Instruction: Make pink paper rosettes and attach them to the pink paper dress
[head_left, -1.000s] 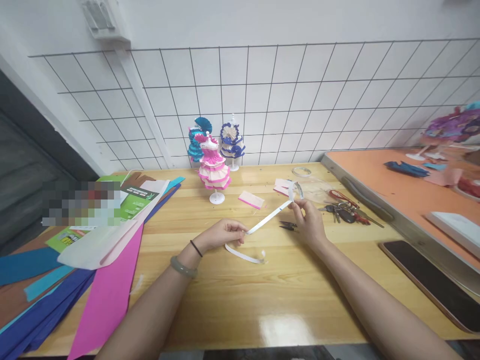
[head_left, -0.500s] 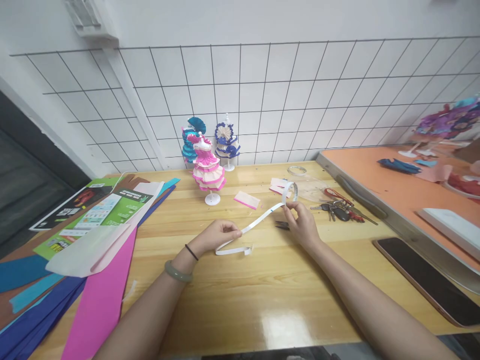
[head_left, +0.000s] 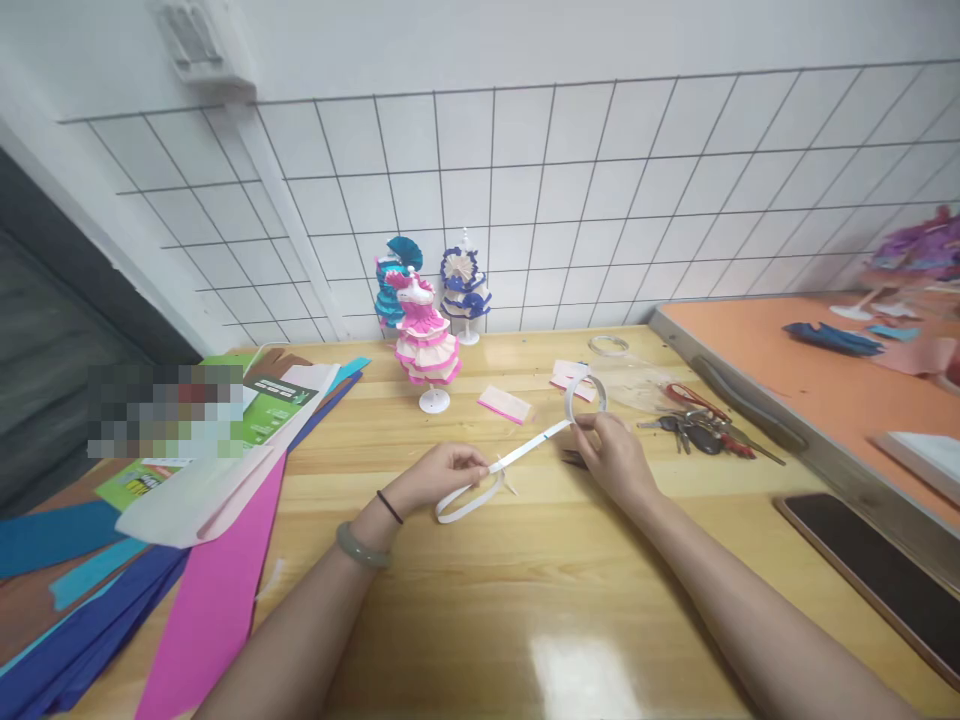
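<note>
My left hand (head_left: 442, 472) pinches a narrow white tape strip (head_left: 531, 446) between thumb and fingers. Below that pinch, the strip's free end curls into a loop above the wooden table. My right hand (head_left: 615, 452) grips a tape roll (head_left: 571, 396) at its lower edge, where the strip leaves it. Between the two hands the strip runs straight and slanted. Dark tool tips (head_left: 574, 458) peek out from under my right hand; the rest of that tool is hidden. Pink-edged cream paper pieces (head_left: 504, 404) lie just beyond my hands.
Three small dress stands with ruffled paper dresses, the pink one (head_left: 426, 340) in front, are by the wall grid. Coloured paper sheets (head_left: 217, 600) cover the left side. Keys (head_left: 701, 432), a phone (head_left: 874, 570) and an orange-topped surface (head_left: 750, 345) are on the right.
The strip's free end has swung up into a rounder loop close to my left hand. The view has shifted slightly left; both hands keep their hold.
</note>
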